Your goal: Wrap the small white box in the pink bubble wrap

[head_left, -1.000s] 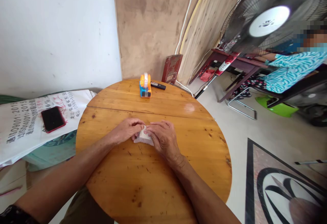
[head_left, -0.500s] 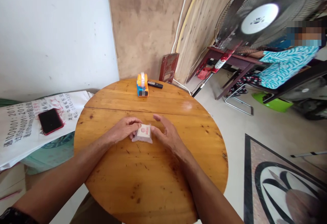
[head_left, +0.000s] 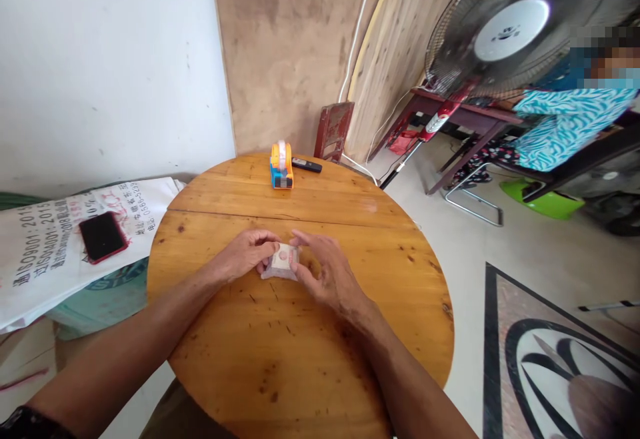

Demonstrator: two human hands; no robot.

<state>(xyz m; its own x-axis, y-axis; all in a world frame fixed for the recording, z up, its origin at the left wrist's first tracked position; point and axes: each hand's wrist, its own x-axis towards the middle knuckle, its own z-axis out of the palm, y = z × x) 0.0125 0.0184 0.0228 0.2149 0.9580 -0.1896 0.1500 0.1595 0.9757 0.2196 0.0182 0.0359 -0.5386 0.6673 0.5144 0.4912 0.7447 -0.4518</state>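
Note:
A small packet [head_left: 281, 263] in clear plastic wrap, white on top with a reddish print, lies on the round wooden table [head_left: 280, 359]. My left hand [head_left: 253, 252] is closed on its left side, thumb over the upper edge and fingers partly hidden behind. At the packet's right end is my right hand [head_left: 325, 269], thumb and forefinger spread apart around the corner. Its thumb tip overlaps the packet's right edge; whether it presses there I cannot tell. Farther back stands an orange and blue tape dispenser [head_left: 282, 167] with a roll of tape.
A black remote-like object [head_left: 307, 165] lies beside the dispenser. To the left, a phone [head_left: 103, 237] rests on a printed white sack [head_left: 45, 245]. A wooden chair [head_left: 334, 132] touches the back. At right are a standing fan [head_left: 510, 29] and a seated person [head_left: 565, 125].
My right hand has moved left, bringing its thumb and forefinger to the packet's right end. My left hand keeps its hold. The view has shifted slightly.

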